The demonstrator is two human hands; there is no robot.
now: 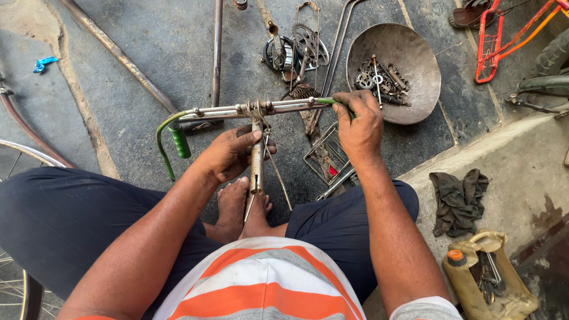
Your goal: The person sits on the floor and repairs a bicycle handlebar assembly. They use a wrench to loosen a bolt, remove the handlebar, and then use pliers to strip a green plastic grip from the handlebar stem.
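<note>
A: Two hands on one bicycle handlebar (249,109). Where does it sit?

B: Held crosswise just above the person's bare feet (243,207), over the grey floor (148,53). Its stem (256,160) points down toward the feet.

A: And each grip?

B: The left hand (228,155) is wrapped around the stem just below the handlebar, thumb pressed against it. The right hand (358,127) is closed over the handlebar's right end, where a bit of green shows. The left end curves down with a green handle sleeve (179,141), untouched.

A: What lies around the handlebar?

B: Beyond it, a round metal bowl (415,53) holding bolts and small parts, and a chainring (311,41) beside the bowl. Under its right end, a wire carrier rack (326,154). Well to the right of it, a dark rag (457,198) and a cut-open yellow jug (489,278) with tools inside.
</note>
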